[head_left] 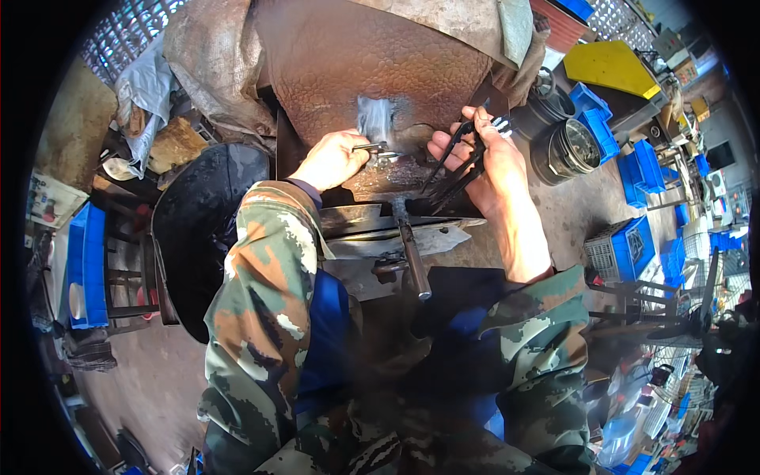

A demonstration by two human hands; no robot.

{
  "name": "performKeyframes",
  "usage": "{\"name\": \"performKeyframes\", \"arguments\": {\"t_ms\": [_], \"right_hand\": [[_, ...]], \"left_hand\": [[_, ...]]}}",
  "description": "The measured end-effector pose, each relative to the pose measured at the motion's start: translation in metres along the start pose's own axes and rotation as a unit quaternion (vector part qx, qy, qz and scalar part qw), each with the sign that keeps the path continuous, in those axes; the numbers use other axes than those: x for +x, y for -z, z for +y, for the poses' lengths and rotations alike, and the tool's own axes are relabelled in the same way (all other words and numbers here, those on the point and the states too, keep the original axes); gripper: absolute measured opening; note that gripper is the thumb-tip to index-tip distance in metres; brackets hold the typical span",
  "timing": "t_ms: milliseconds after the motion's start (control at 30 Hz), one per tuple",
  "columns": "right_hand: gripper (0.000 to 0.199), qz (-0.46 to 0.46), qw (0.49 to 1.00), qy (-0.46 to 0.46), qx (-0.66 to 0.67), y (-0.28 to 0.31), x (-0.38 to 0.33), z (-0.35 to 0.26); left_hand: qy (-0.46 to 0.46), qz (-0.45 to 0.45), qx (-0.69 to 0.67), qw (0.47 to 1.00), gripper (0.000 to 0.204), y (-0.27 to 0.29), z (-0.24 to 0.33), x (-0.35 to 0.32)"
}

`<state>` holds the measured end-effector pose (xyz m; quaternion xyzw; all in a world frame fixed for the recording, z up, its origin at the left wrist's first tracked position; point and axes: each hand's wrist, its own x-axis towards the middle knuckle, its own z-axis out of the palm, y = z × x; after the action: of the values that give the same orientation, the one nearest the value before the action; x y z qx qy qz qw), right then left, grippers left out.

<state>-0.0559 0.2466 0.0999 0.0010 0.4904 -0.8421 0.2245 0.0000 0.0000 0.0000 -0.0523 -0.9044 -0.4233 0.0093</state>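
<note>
My left hand (pixel 331 161) is closed, with thumb and fingers pinching a small dark metal piece (pixel 368 146). That piece lies close to a bright, pale grey, worn-looking patch (pixel 374 117) at the bottom of a brown, crusted sheet. My right hand (pixel 492 154) is raised to the right of it, fingers curled round several slender black metal pieces (pixel 455 178). They fan out downward and to the left, and their exact kind cannot be made out. Between my hands and my body, a metal rod (pixel 412 261) slants toward me from a dirty metal ledge (pixel 348 218).
The brown crusted sheet (pixel 364 55) rises ahead, with stained cloths (pixel 214 59) draped beside it. A large black tub (pixel 202 229) stands at left, near a blue crate (pixel 87 265). On the right are dark buckets (pixel 566 150), blue bins (pixel 598 131) and a grey-blue crate (pixel 621 249).
</note>
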Motion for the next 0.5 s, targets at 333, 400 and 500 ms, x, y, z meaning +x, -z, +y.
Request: {"name": "performKeyframes", "arguments": {"t_ms": [333,400,500], "right_hand": [[0.026,-0.061,0.997,-0.034,-0.038,0.013,-0.006,-0.001],[0.024,-0.042,0.992,0.017,-0.116,0.008,-0.015,0.000],[0.021,-0.024,0.983,0.029,-0.177,0.005,-0.033,0.000]], "left_hand": [[0.048,0.126,0.100,0.986,0.028,0.005,0.015,-0.006],[0.071,0.129,0.109,0.983,0.032,0.012,0.006,-0.010],[0.119,0.135,0.111,0.977,0.039,0.013,0.002,-0.013]]}}
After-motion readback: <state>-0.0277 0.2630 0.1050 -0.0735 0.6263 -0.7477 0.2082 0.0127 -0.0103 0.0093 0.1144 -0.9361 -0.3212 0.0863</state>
